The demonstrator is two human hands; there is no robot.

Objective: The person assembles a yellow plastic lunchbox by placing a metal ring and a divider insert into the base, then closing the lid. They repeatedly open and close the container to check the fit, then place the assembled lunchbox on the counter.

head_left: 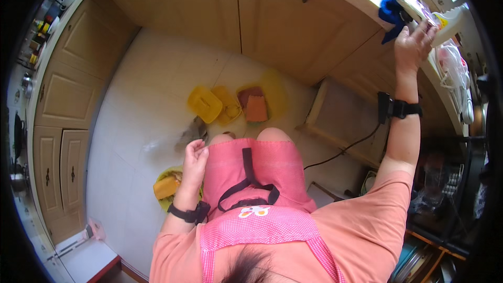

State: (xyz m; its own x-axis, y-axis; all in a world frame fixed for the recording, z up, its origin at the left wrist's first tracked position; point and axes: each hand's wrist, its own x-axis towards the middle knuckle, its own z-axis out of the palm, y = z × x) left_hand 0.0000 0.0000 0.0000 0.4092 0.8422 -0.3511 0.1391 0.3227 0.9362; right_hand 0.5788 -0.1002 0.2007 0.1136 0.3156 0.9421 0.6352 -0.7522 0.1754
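Note:
My right hand (415,43) reaches up to the counter edge at the upper right. Its fingers are stretched out with the thumb apart, the fingertips at a white and purple soft package (410,2). Beside that package lie a blue cloth (389,10) and a white bottle (454,22). My left hand (195,156) hangs beside my lap, its fingers loosely bent and apart, and nothing shows in it. A dark grey rag (194,130) lies on the floor just beyond it.
On the floor ahead are a yellow plastic lid (204,103), a yellow basket (228,106) and an orange sponge-like block (257,108). A yellow-green bowl (175,175) stands left of me. An open cabinet (346,110) with a dark cable (343,152) is at the right.

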